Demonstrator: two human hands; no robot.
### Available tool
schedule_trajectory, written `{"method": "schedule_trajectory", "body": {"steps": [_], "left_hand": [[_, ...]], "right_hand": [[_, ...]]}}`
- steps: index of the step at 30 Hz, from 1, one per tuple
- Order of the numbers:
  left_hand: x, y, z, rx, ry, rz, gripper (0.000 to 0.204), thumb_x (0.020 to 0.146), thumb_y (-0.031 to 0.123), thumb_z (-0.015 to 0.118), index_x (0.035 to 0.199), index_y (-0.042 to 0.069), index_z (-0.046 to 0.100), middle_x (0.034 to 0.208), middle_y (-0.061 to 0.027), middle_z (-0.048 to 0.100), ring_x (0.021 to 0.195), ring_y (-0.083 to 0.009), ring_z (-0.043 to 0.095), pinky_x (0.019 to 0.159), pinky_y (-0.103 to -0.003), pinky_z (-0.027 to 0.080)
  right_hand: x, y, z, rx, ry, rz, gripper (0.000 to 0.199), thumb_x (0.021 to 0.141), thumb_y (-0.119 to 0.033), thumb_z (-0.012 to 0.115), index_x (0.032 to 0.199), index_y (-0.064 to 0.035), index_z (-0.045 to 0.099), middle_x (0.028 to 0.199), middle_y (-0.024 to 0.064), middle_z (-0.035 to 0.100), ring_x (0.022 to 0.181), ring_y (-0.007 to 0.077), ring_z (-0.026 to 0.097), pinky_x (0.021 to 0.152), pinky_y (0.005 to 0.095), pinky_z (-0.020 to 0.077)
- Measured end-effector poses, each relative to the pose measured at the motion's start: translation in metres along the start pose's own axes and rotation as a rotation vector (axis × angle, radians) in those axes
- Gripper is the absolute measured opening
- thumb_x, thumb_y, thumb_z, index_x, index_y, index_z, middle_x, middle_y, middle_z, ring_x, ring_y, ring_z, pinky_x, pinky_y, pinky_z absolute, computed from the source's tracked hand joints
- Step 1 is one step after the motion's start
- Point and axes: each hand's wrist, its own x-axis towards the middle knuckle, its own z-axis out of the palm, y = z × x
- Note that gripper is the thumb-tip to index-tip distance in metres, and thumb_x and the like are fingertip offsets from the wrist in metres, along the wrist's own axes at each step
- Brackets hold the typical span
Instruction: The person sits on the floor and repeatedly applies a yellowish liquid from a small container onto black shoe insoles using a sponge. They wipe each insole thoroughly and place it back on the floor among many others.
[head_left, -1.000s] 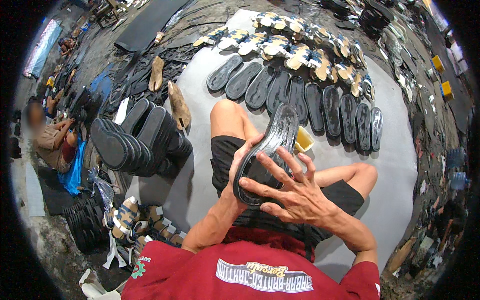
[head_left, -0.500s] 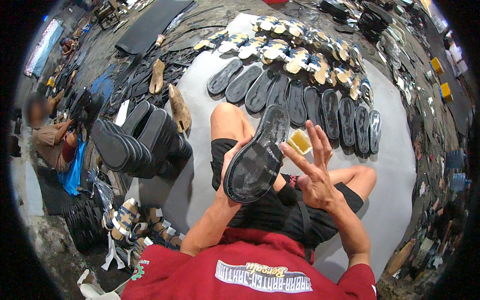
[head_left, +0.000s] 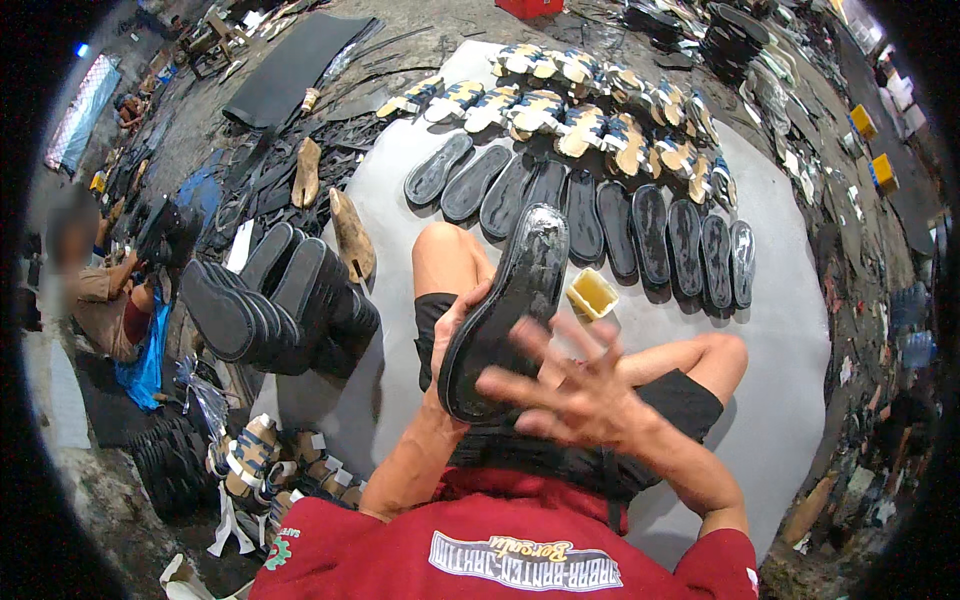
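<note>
My left hand (head_left: pixel 452 340) grips a black shoe sole (head_left: pixel 530 255) by its left edge and holds it tilted above my lap. A wet, glossy film with whitish smears covers the sole's upper part. My right hand (head_left: pixel 585 390) is blurred by motion, its fingers spread over the sole's lower right side; whether the fingertips touch it I cannot tell. Just beyond that hand is a small tub (head_left: pixel 574 297) with a yellowish substance inside. In front of my knees lies a curved row of black soles (head_left: pixel 585 218), several of them shiny.
Beige sandals with navy straps (head_left: pixel 580 132) stand in rows beyond the soles on a pale grey sheet (head_left: pixel 770 420). To the left are stacked black soles (head_left: pixel 222 308) and a wooden shoe last (head_left: pixel 350 238). Another person (head_left: pixel 108 305) sits far left. Scraps litter the floor.
My right hand has moved left and down, from beside the sole to over its lower part. The sole is turned slightly more upright in my left hand.
</note>
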Motion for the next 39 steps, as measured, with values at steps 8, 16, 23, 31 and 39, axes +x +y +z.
{"method": "schedule_trajectory", "body": {"steps": [8,16,23,31,39], "left_hand": [[-0.003,0.003,0.017,-0.051,0.007,-0.049,0.046,0.110,0.031,0.050,0.135,-0.003,0.069,0.123,-0.0215,0.078,0.103,-0.0340,0.080,0.093,-0.044,0.067],[-0.010,-0.007,0.011,0.025,0.014,0.113,0.047,0.110,0.033,0.048,0.136,-0.001,0.069,0.124,-0.0204,0.078,0.104,-0.0315,0.079,0.099,-0.045,0.064],[-0.026,-0.004,0.013,0.868,-0.043,0.360,0.039,0.110,0.020,0.056,0.143,0.001,0.063,0.136,-0.0183,0.072,0.121,-0.0282,0.073,0.107,-0.042,0.059],[-0.011,0.010,-0.044,0.777,-0.349,0.169,0.042,0.107,0.017,0.067,0.146,0.004,0.058,0.161,-0.0177,0.048,0.146,-0.0278,0.053,0.123,-0.039,0.044],[0.027,0.021,-0.014,0.261,0.152,0.029,0.055,0.111,0.049,0.049,0.143,0.005,0.061,0.128,-0.0154,0.071,0.115,-0.0368,0.071,0.086,-0.051,0.062]], "right_hand": [[-0.001,0.002,0.011,0.186,-0.001,0.092,0.057,0.105,-0.047,0.063,0.160,-0.0391,0.055,0.180,0.0143,0.025,0.164,0.0448,0.012,0.125,0.0622,0.0141],[-0.001,-0.016,0.009,0.338,-0.113,0.121,0.059,0.104,-0.049,0.062,0.162,-0.0371,0.053,0.180,0.0186,0.021,0.161,0.0444,0.022,0.123,0.0664,0.0151],[0.004,0.051,-0.012,0.006,-0.089,0.064,0.086,0.095,-0.026,0.075,0.169,-0.0426,0.036,0.176,0.0151,0.029,0.159,0.0352,0.032,0.125,0.0573,0.0256],[0.003,0.055,-0.008,0.143,-0.168,-0.049,0.088,0.091,-0.023,0.073,0.170,-0.0406,0.036,0.160,0.0099,0.050,0.145,0.0263,0.054,0.120,0.0602,0.0310],[0.007,0.089,0.000,0.077,0.140,0.173,0.105,0.074,-0.030,0.089,0.168,-0.0292,0.043,0.144,0.0089,0.059,0.127,0.0287,0.060,0.114,0.0518,0.0327]]}}
